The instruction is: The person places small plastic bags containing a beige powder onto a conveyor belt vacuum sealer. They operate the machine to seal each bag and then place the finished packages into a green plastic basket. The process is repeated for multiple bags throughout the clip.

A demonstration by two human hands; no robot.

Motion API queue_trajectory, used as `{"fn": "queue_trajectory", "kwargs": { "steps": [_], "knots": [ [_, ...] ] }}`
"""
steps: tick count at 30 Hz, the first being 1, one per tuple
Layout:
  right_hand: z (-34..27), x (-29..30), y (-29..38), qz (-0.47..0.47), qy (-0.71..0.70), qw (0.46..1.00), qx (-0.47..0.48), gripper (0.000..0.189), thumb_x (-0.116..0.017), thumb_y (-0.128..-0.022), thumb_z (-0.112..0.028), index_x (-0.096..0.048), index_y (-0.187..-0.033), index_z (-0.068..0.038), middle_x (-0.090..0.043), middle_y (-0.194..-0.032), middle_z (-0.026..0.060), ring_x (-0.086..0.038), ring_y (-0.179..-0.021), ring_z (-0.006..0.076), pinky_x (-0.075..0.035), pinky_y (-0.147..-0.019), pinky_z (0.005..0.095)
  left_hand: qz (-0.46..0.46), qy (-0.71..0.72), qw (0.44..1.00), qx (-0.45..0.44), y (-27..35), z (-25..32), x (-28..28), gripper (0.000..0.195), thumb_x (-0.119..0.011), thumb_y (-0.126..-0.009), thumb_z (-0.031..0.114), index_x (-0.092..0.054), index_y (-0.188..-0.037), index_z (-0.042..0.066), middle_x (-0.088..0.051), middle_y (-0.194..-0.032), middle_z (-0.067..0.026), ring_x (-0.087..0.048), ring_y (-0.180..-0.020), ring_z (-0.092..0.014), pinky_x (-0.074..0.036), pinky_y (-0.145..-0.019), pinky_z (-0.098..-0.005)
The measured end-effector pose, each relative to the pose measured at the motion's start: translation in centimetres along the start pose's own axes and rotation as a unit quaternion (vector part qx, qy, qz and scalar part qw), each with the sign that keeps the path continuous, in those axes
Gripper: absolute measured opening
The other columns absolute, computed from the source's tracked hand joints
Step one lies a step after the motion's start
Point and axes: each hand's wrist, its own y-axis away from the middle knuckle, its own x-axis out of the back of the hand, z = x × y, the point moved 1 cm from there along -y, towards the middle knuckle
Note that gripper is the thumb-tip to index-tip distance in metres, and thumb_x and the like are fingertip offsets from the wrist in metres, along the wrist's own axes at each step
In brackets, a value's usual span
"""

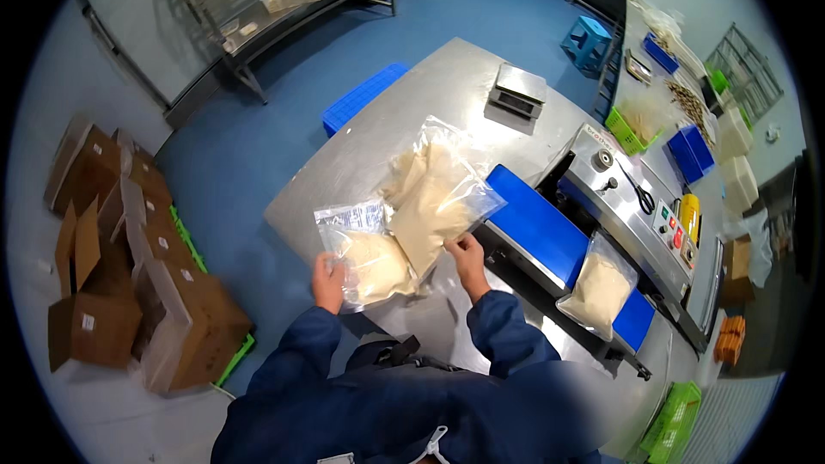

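Observation:
My left hand (330,282) grips the left edge of a clear plastic bag of pale powder (374,264), which has a printed label (358,216) near its top. My right hand (467,261) pinches the lower right edge of a second powder bag (425,219), whose clear top is loose and wrinkled. More powder-filled plastic shows behind it; whether that is another bag I cannot tell. To the right, a filled bag (601,283) lies on the blue belt (538,225) of a band sealer (619,200).
A digital scale (519,87) stands on the steel table (445,80). Scissors (641,196) lie on the sealer near its control buttons (673,232). Cardboard boxes (206,322) are stacked at left on green pallets. A blue crate (364,96) sits beyond the table edge, and a blue stool (586,42) stands farther back.

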Motion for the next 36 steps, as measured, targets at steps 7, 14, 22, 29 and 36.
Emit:
{"fn": "queue_trajectory", "kwargs": {
  "steps": [7,14,22,29,36],
  "knots": [
    [-8.1,-5.5,5.5,-0.154,0.319,0.858,0.372,0.019,-0.062,-0.071,-0.005,-0.056,-0.089,-0.002,-0.059,-0.108,0.0144,-0.055,-0.092,0.0351,-0.046,-0.079,0.039,-0.052,-0.08,0.995,-0.041,-3.7,2.5,1.3,0.038,-0.055,-0.083,0.011,-0.052,-0.12,0.004,-0.06,-0.097,-0.0117,-0.056,-0.077,-0.015,-0.046,-0.07,-0.0272],
    [-9.4,-7.0,3.6,-0.31,0.336,0.83,0.319,0.022,-0.065,-0.075,-0.015,-0.059,-0.095,-0.007,-0.058,-0.111,0.0136,-0.055,-0.096,0.0335,-0.045,-0.083,0.0391,-0.108,-0.296,0.949,0.022,-4.3,2.2,1.7,0.032,-0.053,-0.088,0.028,-0.06,-0.1,-0.001,-0.062,-0.085,-0.0117,-0.058,-0.08,-0.02,-0.045,-0.074,-0.0306],
    [-12.5,1.7,-20.3,0.016,0.572,0.79,0.221,0.053,-0.07,-0.071,-0.032,-0.053,-0.11,0.0,-0.052,-0.118,0.0215,-0.049,-0.107,0.0371,-0.04,-0.093,0.0404,-0.135,-0.246,0.96,-0.003,-3.5,4.6,-0.2,0.043,-0.061,-0.083,0.032,-0.051,-0.112,0.003,-0.051,-0.11,-0.0172,-0.05,-0.103,-0.031,-0.039,-0.089,-0.0357],
    [-6.4,-2.9,-23.7,-0.194,0.42,0.886,0.017,0.085,-0.071,-0.066,-0.046,-0.042,-0.127,0.007,-0.046,-0.126,0.0274,-0.045,-0.117,0.0368,-0.037,-0.098,0.036,-0.159,-0.366,0.917,-0.01,-2.1,8.9,-2.9,0.053,-0.064,-0.078,0.04,-0.047,-0.113,0.003,-0.046,-0.11,-0.0177,-0.049,-0.1,-0.037,-0.042,-0.083,-0.0403],
    [-3.5,-7.4,-23.0,-0.213,0.451,0.866,0.038,0.049,-0.068,-0.068,-0.029,-0.056,-0.104,0.0,-0.06,-0.099,0.0219,-0.058,-0.092,0.035,-0.046,-0.079,0.0375,-0.189,-0.458,0.868,-0.03,-1.1,7.2,-4.0,0.036,-0.066,-0.075,0.033,-0.053,-0.089,0.002,-0.049,-0.091,-0.0166,-0.053,-0.083,-0.036,-0.043,-0.069,-0.0428]
  ]
}}
